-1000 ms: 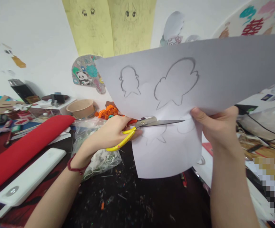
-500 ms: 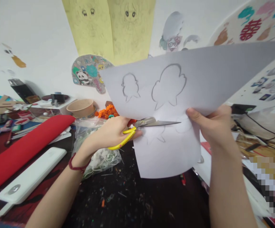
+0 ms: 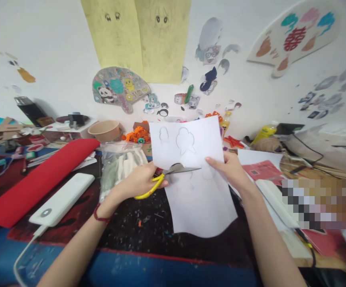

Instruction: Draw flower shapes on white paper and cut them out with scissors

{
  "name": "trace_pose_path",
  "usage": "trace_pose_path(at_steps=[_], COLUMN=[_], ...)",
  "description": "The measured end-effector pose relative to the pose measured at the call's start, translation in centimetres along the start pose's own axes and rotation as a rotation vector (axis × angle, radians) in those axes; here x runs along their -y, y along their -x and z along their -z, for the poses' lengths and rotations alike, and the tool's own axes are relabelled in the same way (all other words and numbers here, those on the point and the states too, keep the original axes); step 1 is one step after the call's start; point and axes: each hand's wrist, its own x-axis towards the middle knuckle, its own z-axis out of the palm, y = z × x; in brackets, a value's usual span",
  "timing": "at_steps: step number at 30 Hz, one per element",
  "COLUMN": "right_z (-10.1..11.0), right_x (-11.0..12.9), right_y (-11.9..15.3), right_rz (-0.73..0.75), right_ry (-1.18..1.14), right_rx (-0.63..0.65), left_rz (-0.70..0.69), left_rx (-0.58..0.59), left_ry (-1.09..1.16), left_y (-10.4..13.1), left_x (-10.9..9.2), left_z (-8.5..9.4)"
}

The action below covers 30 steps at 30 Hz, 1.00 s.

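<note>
Your left hand (image 3: 143, 180) is clasped on the steel-bladed scissors with yellow plastic handles (image 3: 177, 170); tips point right, blades look parted, one before the paper, the other partly hidden by it. Your right hand (image 3: 232, 169) pinches the thin white paper sheet (image 3: 205, 207) at its right edge, thumb on the near face. Sheet is held up over the dark mat with a red border (image 3: 128, 235), around the middle of the blue tabletop (image 3: 125, 267); cannot tell whether its lower edge touches the mat. Above the blades, a larger round-topped pencil outline (image 3: 185, 139) and, nearer the sheet's left edge, a smaller pencil outline (image 3: 164, 135); fainter lines below. Step in hand reads as a cut running in from the left edge. Your right thumb sits just beside the tips: best slide it up or outward before closing the blades fully. Keep the sheet taut, make long strokes short of the tips, and feed paper to the scissors rather than twisting your wrist. Edges: the clear plastic bag of pale strips (image 3: 128, 161) lies just beyond your left hand, and the white power bank (image 3: 63, 199) trails its cable toward the tabletop's near edge, outside your left forearm. To the right, the white oblong case (image 3: 276, 201) sits close by your right forearm. Best turning room: between your forearms, over the scrap-speckled mat toward the near edge; sideways swings look tighter.
</note>
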Motion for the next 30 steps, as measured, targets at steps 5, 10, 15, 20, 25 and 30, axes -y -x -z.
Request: trace_pose_path(at_steps=[5,10,15,20,25,30], right_z=[-0.6,-0.7,-0.4,-0.4,-0.9,-1.4], right_x=[-2.6,-4.0,-4.6,-5.0,-4.8,-4.3], right_y=[1.3,1.6,2.1,2.6,2.7,3.0], right_rz=[-0.115,-0.131,-0.107,-0.137,-0.205,-0.203], right_ry=[-0.066,-0.153,-0.132,-0.149,-0.168,-0.166], right_rx=[0.056,0.013,-0.085,-0.134,-0.150,-0.122], left_rz=[-0.052,0.107,0.212,0.273,0.497,0.492], left_rx=[0.035,0.071,0.095,0.068,-0.263,-0.562], left_ry=[0.105,0.106,-0.015,-0.220,-0.534,0.285], left_y=[0.7,1.4,2.3,3.4,4.0,2.2], left_x=[0.2,1.4,2.4,3.1,3.5,2.1], left_z=[-1.3,-1.6,-0.8,0.8,1.5,0.1])
